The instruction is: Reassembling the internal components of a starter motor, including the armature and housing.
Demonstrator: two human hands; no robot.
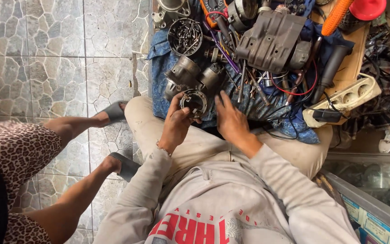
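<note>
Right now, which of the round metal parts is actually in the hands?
The dark metal ring with the open centre, pinched by the left hand at the cloth's near edge. The other round metal housings lie untouched behind it.

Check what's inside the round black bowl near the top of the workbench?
The round black bowl holds a heap of small metal screws and bits. The heap hides the bowl's bottom. It sits on the blue patterned cloth.

Grey stone-patterned floor tiles (46, 54) under daylight.
</note>
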